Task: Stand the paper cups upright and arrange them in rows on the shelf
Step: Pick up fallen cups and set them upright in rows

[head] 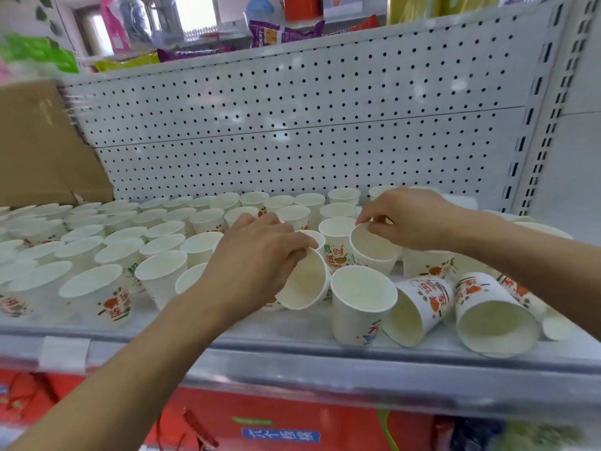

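The cups at the far left were blurred and ran out of frame, so no count could be taken there, and the print on most cups was too soft to read. The left hand (257, 255) covered the cups behind it, and the right forearm (520, 252) hid part of the group at the right end of the shelf (292, 333). A white rim (556, 327) at the far right, partly behind a fallen cup, could not be identified with certainty. The left hand's fingers were curled over the rim of a tilted cup (305, 284) near the shelf's front middle. Its long axis leaned, with the mouth open toward the camera and the base hidden behind the hand. The right hand (406, 216) pinched the far rim of a second cup (374, 252) just beside the first. This one stood close to upright, mouth up and slightly toward the viewer. The upright cups (97, 255) filled the shelf's left and middle in rows, mouths up. A front cup (361, 301) stood upright near the edge. To its right two fallen cups (419, 307) lay on their sides, axes running roughly front to back, mouths toward the camera. A perforated back panel (292, 125) rose behind, and a cardboard box (39, 141) sat at the left.
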`<state>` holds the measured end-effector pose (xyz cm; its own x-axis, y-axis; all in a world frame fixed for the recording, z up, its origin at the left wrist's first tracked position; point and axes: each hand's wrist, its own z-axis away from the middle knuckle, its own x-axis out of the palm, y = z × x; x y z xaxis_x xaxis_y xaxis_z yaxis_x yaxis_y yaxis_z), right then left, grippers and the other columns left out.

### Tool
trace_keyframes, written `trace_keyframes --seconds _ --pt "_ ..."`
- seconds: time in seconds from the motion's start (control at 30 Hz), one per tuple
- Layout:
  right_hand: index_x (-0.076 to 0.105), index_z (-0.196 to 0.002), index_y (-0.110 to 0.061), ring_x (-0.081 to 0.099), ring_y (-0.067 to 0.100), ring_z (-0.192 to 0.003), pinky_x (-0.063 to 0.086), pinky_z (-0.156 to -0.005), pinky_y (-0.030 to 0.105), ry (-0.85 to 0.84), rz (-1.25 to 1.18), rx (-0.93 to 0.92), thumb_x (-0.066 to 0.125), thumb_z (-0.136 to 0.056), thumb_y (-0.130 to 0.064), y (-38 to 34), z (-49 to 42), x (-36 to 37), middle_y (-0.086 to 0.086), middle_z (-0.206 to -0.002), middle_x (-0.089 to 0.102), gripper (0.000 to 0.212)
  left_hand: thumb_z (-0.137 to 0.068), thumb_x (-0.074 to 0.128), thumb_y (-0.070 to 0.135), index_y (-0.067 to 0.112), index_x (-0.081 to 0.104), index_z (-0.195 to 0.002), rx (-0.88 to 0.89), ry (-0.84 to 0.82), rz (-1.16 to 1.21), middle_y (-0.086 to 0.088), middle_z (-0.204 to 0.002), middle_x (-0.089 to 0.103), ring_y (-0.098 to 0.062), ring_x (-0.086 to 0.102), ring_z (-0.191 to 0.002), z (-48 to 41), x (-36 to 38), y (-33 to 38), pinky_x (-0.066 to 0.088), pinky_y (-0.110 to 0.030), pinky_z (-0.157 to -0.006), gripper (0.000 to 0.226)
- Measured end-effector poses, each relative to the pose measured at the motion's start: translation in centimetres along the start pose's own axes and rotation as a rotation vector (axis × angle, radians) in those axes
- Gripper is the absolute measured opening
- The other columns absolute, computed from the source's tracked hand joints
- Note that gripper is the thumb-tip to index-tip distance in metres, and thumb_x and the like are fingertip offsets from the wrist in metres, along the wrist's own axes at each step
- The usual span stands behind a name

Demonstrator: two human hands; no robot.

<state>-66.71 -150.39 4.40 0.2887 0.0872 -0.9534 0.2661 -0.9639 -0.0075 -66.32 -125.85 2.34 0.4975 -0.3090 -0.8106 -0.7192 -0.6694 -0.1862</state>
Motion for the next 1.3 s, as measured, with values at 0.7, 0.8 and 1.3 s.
trace_keyframes --seconds 0.7,0.8,1.3 --pt "0.058 -0.128 -0.035 0.043 0.017 -0.124 0.039 -0.101 0.043 0.079 -0.115 -0.134 0.049 -0.082 -0.057 -7.3 8.8 2.3 -0.008 -0.132 0.054 0.053 -0.084 0.041 0.054 0.034 0.051 -0.135 -0.133 -0.088 0.23 0.016 -0.141 0.049 -0.01 0.037 -0.134 6.9 2.1 2.3 0.025 -0.048 -0.112 0.055" --pt "0.064 -0.123 -0.026 0.051 0.024 -0.115 0.045 -0.091 0.048 0.119 -0.148 -0.119 0.051 -0.082 -0.042 -8.2 7.8 3.6 -0.002 -0.123 0.062 0.045 -0.085 0.042 0.044 0.031 0.055 -0.13 -0.118 -0.089 0.155 0.014 -0.134 0.056 -0.015 0.049 -0.127 6.9 2.2 1.2 0.029 -0.05 -0.108 0.048" --pt "0.054 -0.131 -0.019 0.04 0.024 -0.12 0.033 -0.099 0.038 0.621 -0.144 0.385 0.048 -0.087 -0.052 -0.7 18.6 3.1 0.005 -0.133 0.051 0.055 -0.087 0.056 0.032 0.025 0.046 -0.136 -0.168 0.255 0.703 0.011 -0.141 0.042 -0.007 0.039 -0.134 8.3 0.1 15.0 0.028 -0.015 -0.11 0.05"
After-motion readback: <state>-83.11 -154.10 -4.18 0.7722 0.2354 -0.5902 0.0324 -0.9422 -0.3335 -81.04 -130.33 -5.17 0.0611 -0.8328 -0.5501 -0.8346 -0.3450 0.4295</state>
